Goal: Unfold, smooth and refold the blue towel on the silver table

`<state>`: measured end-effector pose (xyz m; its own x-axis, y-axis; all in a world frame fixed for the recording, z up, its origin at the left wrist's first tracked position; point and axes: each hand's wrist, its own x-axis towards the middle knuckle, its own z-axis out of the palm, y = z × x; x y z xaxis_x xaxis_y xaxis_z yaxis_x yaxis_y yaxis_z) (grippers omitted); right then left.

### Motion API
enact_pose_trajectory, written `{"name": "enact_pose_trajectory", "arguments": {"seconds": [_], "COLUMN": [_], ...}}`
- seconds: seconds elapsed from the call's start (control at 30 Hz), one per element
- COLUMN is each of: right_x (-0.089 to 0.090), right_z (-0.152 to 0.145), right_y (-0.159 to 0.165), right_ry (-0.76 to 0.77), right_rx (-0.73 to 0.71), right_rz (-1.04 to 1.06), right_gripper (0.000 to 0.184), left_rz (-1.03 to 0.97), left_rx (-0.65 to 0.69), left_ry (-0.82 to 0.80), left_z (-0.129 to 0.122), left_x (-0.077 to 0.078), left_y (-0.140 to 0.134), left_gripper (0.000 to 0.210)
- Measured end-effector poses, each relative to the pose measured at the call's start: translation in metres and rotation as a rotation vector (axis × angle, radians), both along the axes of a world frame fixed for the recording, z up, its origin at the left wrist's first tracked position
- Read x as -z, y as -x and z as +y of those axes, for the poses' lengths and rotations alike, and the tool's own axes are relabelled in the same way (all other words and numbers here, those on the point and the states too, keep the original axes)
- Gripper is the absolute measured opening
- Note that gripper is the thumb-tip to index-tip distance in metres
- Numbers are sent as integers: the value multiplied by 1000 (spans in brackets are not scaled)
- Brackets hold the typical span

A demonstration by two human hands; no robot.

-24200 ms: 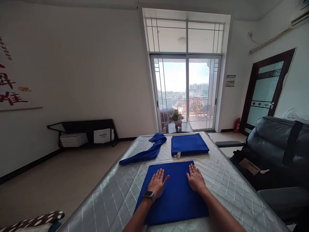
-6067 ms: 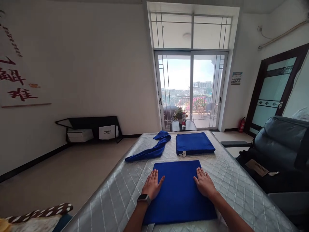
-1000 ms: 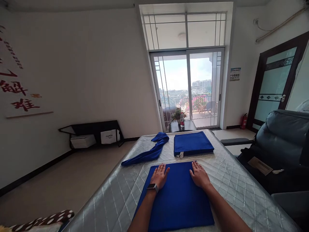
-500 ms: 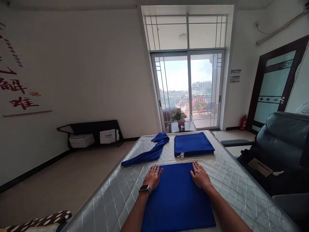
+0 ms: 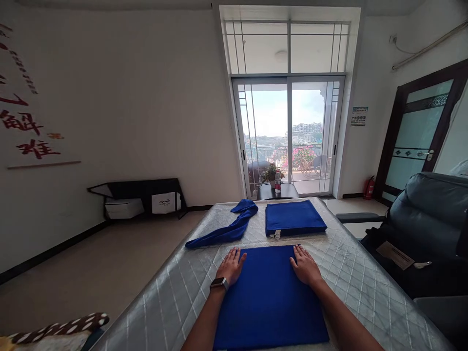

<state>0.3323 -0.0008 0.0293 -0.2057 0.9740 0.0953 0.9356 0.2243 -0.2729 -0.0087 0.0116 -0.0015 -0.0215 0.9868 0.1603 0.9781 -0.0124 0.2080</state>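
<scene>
A flat blue cloth [image 5: 272, 297], folded into a rectangle, lies in front of me on a silvery quilted mattress [image 5: 369, 273]. My left hand [image 5: 231, 267] rests flat on its far left corner, fingers stretched out, a watch [image 5: 218, 283] on the wrist. On the far right corner lies my right hand [image 5: 305, 265], also flat with its fingers extended. Just beyond is a thicker folded blue cloth stack [image 5: 294, 216] with a white tag [image 5: 275, 234] at its near edge. A twisted strip of blue cloth [image 5: 230, 228] lies to the left of that stack.
A black armchair [image 5: 426, 219] holding a brown card [image 5: 396, 255] stands at the mattress's right side. Past the far edge is a small table [image 5: 280, 193] with a plant [image 5: 271, 173] and a bottle [image 5: 278, 183]. Patterned fabric [image 5: 62, 331] shows at lower left.
The camera view has shifted slightly. Both hands stay flat on the far corners of the blue cloth, and nothing else has visibly moved.
</scene>
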Motion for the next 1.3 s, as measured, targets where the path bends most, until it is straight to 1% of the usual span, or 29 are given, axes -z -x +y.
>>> {"name": "enact_pose_trajectory", "arguments": {"seconds": [0.13,0.23,0.43,0.63,0.73,0.87,1.03,1.1,1.3], "right_x": [-3,-3,-4,-17,-21,-15,0,2,-2], "right_z": [-1,0,-2,-10,-18,-33,-47,-49,-49], "right_y": [1,1,4,10,11,10,9,7,5], "right_ry": [25,32,39,54,26,-4,32,45,72], "right_rx": [0,1,0,28,35,46,56,55,47], "right_rz": [-10,-25,-55,-84,-96,-78,-54,-43,-3], "right_gripper": [70,70,71,69,69,68,72,73,74], "left_rz": [-10,-23,-39,-42,-38,-28,-9,0,19], "left_rx": [-10,-22,-4,2,0,-9,-13,-7,-15], "left_ry": [2,-8,-18,-19,-24,-21,-23,-18,-12], "left_z": [-1,-2,-4,-7,-8,-6,-2,-2,-2], "left_x": [-2,-3,-5,-7,-8,-7,-2,0,-2], "left_y": [-1,-2,-3,-3,-4,-4,-2,-1,-4], "left_gripper": [79,78,78,81,81,83,76,78,79]}}
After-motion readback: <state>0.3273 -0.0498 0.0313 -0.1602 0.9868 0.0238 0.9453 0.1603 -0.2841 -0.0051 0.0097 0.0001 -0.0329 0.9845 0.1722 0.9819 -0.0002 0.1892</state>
